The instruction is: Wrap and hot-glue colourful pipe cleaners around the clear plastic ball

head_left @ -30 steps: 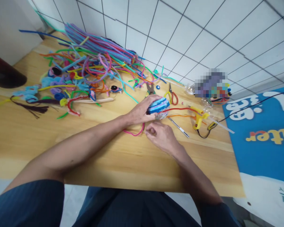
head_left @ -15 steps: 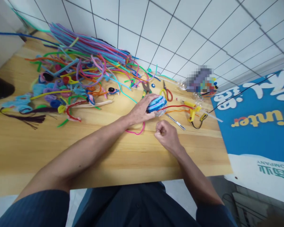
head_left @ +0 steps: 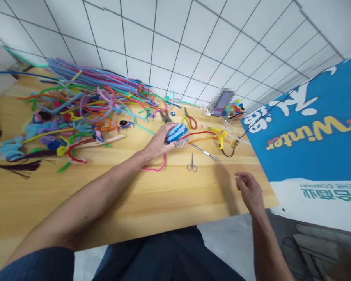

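Note:
My left hand (head_left: 159,142) is wrapped round a ball of blue, light-blue and purple fuzzy stripes (head_left: 176,133), with something clear and shiny at its lower right side. A red pipe cleaner (head_left: 200,135) runs right from the ball. My right hand (head_left: 250,191) hovers over the table's right front part, fingers loosely bent and partly apart, with nothing visible in them. Small metal scissors (head_left: 192,163) lie between the hands. Behind them is a pen (head_left: 204,152). A pink pipe cleaner (head_left: 158,169) curves below my left wrist.
Heaped pipe cleaners (head_left: 99,105) and fuzzy pieces cover the table's left and back. Pliers (head_left: 165,116), yellow-and-red-handled scissors (head_left: 190,120) and a yellow glue gun (head_left: 220,137) lie behind and right of the ball. A blue banner (head_left: 298,132) borders the right.
My right hand has moved right, away from the ball, and its fist has loosened. Small scissors now show where it was. My left hand still holds the ball. The view has shifted.

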{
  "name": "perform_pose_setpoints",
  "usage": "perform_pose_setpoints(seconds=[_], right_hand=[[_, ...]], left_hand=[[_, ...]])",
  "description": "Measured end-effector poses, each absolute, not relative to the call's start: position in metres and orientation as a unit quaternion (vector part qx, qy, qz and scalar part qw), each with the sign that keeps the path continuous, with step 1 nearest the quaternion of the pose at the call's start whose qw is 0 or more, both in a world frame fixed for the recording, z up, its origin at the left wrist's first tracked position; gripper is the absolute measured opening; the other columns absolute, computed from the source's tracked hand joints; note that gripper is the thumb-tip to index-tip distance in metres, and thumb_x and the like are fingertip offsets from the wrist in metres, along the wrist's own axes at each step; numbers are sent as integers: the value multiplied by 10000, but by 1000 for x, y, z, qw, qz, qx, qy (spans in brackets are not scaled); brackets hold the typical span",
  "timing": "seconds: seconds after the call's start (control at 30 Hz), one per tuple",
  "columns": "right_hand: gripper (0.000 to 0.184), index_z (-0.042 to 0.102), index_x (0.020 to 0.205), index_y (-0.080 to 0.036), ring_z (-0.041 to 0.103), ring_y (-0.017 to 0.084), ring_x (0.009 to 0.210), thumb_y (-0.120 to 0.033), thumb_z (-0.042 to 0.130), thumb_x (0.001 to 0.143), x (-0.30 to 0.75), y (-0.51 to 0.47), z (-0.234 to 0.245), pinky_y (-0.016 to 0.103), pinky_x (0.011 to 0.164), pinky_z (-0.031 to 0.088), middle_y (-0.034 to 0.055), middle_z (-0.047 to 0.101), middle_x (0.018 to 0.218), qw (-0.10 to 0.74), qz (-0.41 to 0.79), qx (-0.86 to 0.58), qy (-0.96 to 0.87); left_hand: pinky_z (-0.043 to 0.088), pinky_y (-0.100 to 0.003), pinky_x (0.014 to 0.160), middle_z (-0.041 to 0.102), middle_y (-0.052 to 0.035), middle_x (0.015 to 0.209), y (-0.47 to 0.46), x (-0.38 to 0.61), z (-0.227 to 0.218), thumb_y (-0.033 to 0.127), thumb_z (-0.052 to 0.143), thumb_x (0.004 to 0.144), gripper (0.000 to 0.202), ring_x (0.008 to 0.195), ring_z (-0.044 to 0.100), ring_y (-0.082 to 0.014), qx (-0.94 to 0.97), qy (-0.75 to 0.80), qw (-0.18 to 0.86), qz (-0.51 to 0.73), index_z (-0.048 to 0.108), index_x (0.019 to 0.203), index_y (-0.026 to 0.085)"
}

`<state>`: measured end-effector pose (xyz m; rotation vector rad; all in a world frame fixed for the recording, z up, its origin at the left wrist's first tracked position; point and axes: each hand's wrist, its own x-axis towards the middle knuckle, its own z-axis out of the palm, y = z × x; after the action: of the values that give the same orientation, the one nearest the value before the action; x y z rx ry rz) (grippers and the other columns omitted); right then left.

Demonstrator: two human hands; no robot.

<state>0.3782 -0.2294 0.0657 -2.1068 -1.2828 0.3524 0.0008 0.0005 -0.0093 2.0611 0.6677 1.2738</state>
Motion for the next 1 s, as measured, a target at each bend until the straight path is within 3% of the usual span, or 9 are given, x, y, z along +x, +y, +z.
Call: perform_pose_setpoints(seconds=[0.1,0.17,0.27,0.37,0.43,0.53,0.63,0.83,1.0], right_hand=[[209,688,817,-311,698,355,665,-474,635,697,429,-275,69,513,638,553,88,731,716,137,73,-849,-505],[259,698,873,-313,756,434,877,-474,645,677,443,-292,69,612,784,596,164,800,949,135,-8,-851,-508],[384,753,1064,-299,779,398,1033,-544,714,770,421,-281,70,589,923,629,151,815,1127,205,92,-809,-543],[344,760,1095,-294,773,325,1053,-555,755,872,365,-228,68,525,989,627,110,812,1147,295,195,-734,-580],[366,747,1124,-289,755,304,1094,-541,805,866,326,-183,63,524,1042,604,91,796,1188,357,226,-673,-607],[496,689,1244,-285,683,312,1324,-531,845,843,278,-121,49,539,1146,554,104,739,1360,448,281,-596,-604],[589,621,1330,-296,626,292,1416,-507,863,836,244,-81,35,537,1243,478,108,674,1475,499,309,-542,-602],[295,674,1135,-298,567,273,1477,-398,811,895,211,-58,31,514,1341,369,80,686,1385,536,296,-487,-623],[118,689,972,-291,621,268,1394,-363,769,923,206,-53,33,501,1285,431,63,719,1262,528,302,-487,-627]], left_hand=[[471,-584,1295,560,-191,1610,0,1,-8,381,736,968,693,1515,573,-351,778,267,320,471,488,1591,205],[467,-584,1300,562,-190,1609,0,1,-7,404,743,971,700,1521,568,-355,775,269,325,470,490,1593,204],[479,-581,1290,567,-178,1608,-1,1,-6,405,750,971,696,1509,577,-355,772,269,329,473,497,1594,225],[475,-587,1292,554,-177,1620,-3,0,-6,422,747,984,692,1516,569,-358,771,267,332,474,493,1602,245],[476,-588,1291,547,-176,1624,-4,-1,-6,442,736,998,686,1524,562,-357,773,264,330,473,486,1608,255],[498,-589,1270,548,-175,1617,-5,-1,-6,457,726,1009,673,1516,570,-358,773,260,325,479,485,1607,262],[494,-594,1273,553,-181,1613,-5,-1,-6,463,733,1012,681,1519,567,-365,774,263,320,479,481,1610,256],[458,-597,1307,551,-176,1629,-4,-1,-8,470,722,1026,683,1550,541,-352,783,257,304,478,464,1624,268],[458,-598,1307,551,-169,1631,-3,-1,-9,474,708,1041,685,1564,524,-348,788,244,294,482,437,1643,290]])
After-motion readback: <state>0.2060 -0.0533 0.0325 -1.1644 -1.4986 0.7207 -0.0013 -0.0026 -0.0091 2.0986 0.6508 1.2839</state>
